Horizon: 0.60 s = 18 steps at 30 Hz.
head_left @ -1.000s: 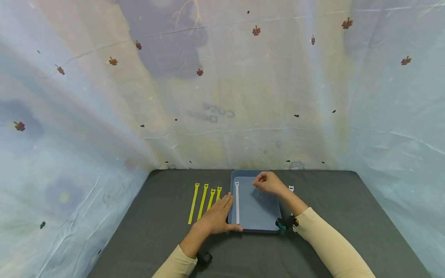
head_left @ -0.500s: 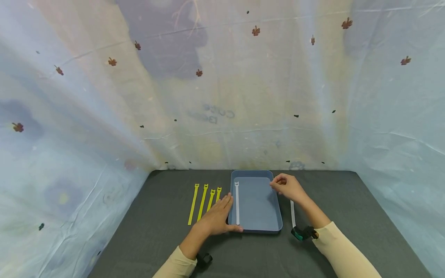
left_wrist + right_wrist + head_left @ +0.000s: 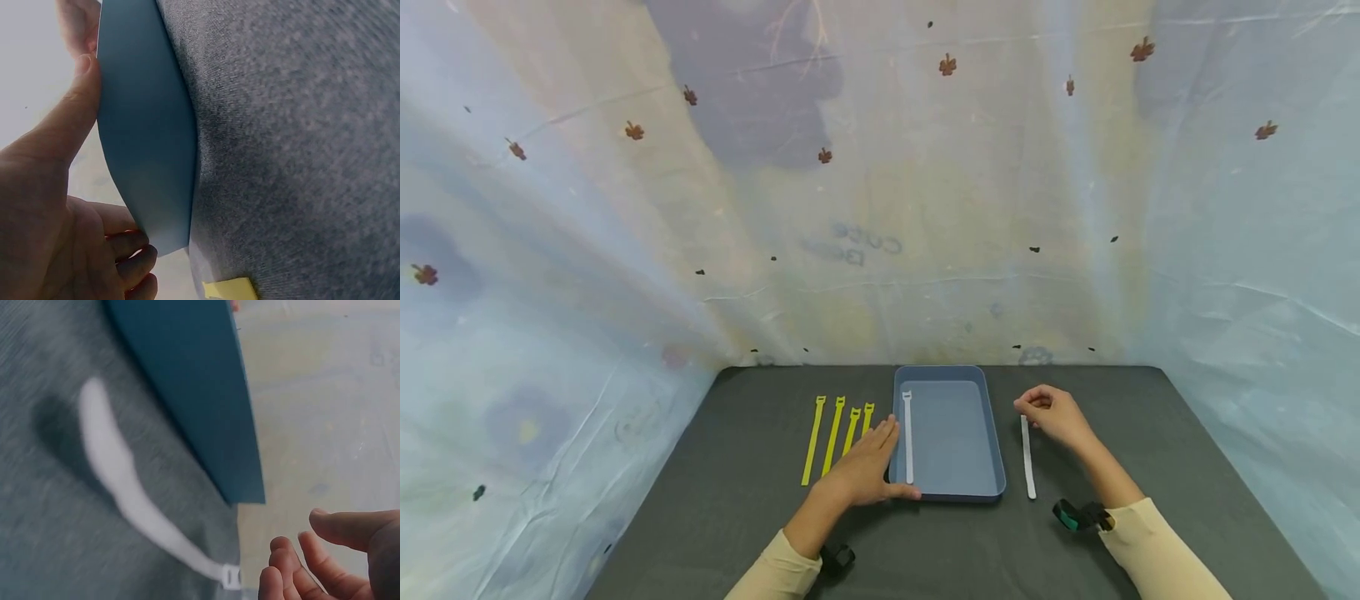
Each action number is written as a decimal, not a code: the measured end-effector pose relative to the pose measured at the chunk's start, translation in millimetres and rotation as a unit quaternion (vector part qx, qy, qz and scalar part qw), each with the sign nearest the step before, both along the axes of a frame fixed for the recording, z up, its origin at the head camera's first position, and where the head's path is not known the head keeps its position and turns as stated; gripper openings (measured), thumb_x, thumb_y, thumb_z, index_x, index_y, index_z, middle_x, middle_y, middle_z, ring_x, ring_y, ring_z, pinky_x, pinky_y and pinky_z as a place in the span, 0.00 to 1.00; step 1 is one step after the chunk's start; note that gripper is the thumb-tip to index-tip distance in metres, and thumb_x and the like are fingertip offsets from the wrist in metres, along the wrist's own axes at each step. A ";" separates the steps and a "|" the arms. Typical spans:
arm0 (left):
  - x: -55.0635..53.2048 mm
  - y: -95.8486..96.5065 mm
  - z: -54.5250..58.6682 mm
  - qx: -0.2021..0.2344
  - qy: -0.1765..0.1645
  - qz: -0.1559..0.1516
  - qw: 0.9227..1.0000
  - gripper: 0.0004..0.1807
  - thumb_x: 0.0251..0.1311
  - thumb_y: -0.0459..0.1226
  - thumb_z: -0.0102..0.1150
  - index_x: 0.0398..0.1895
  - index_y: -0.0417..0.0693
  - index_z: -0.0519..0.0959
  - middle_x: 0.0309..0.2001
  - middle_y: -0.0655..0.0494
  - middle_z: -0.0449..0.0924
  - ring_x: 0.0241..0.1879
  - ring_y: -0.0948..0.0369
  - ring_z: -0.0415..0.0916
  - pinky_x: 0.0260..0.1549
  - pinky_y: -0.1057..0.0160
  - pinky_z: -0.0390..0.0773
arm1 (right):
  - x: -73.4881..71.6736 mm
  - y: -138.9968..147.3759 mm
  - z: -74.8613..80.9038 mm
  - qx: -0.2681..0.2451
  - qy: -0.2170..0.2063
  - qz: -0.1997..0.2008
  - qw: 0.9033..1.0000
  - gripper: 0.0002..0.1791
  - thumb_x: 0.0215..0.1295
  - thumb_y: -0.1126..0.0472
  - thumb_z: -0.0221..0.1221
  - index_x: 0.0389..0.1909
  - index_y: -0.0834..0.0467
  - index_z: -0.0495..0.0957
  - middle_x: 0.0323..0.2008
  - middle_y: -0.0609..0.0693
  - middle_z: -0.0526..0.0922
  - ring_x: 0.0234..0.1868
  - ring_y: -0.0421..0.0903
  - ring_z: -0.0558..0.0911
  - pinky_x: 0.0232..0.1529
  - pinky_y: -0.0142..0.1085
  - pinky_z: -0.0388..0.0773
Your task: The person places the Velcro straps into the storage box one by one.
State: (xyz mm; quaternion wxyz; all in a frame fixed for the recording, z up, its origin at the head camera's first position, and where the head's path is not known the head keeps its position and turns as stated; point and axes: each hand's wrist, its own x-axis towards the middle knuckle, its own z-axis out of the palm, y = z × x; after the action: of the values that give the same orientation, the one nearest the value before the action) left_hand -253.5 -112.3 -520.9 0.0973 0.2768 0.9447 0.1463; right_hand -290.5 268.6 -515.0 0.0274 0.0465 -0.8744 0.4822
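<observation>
We see the left hand [image 3: 861, 471] against the blue tray [image 3: 953, 450], fingers extended along its left side, thumb at the near edge; we find the right hand [image 3: 1060, 417], thumb and fingertips parted, near a white strap [image 3: 1028, 465] on the table [image 3: 940, 550], right of the tray.

My head view looks forward and down from above; both wrist views, very near, share the tray [image 3: 951, 442].

a smooth, matt plastic look is shown by the blue tray [image 3: 951, 442], rough woven cloth by the grey table cover [image 3: 737, 450].
</observation>
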 end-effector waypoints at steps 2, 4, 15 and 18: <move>-0.2 -0.6 -1.3 -0.001 -0.001 0.002 1.000 0.69 0.60 0.73 0.65 0.88 0.40 0.46 0.88 0.42 0.40 0.86 0.47 0.42 0.83 0.44 0.50 | 0.6 3.7 -4.2 0.004 0.000 -0.006 1.000 0.14 0.79 0.58 0.65 0.47 0.68 0.82 0.41 0.66 0.87 0.36 0.55 0.85 0.33 0.37 0.82; -0.3 -1.1 -2.4 -0.001 -0.003 0.003 1.000 0.69 0.59 0.73 0.65 0.88 0.40 0.46 0.88 0.43 0.40 0.86 0.47 0.42 0.83 0.45 0.50 | 1.5 6.8 -7.4 0.006 0.001 -0.010 1.000 0.14 0.78 0.59 0.65 0.47 0.69 0.82 0.39 0.65 0.87 0.35 0.54 0.85 0.31 0.36 0.81; -1.9 -1.0 -2.2 -0.004 0.006 -0.001 1.000 0.69 0.60 0.73 0.65 0.88 0.40 0.46 0.88 0.41 0.40 0.86 0.46 0.42 0.83 0.44 0.51 | -3.3 16.3 -18.7 0.015 -0.005 -0.028 0.999 0.14 0.77 0.62 0.66 0.47 0.72 0.81 0.37 0.63 0.88 0.32 0.50 0.85 0.30 0.35 0.81; -1.5 -0.5 -1.6 -0.002 0.001 -0.002 1.000 0.69 0.60 0.73 0.65 0.88 0.39 0.46 0.88 0.41 0.40 0.86 0.46 0.42 0.83 0.44 0.51 | -6.5 19.6 -25.1 0.021 -0.012 -0.035 0.999 0.13 0.76 0.62 0.66 0.47 0.71 0.81 0.37 0.60 0.88 0.31 0.46 0.84 0.30 0.34 0.80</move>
State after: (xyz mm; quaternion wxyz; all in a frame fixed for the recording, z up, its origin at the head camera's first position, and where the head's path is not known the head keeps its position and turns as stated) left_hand -255.0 -112.8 -522.5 0.0968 0.2787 0.9446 0.1437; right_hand -297.1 288.2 -540.1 0.0324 0.0106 -0.8857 0.4629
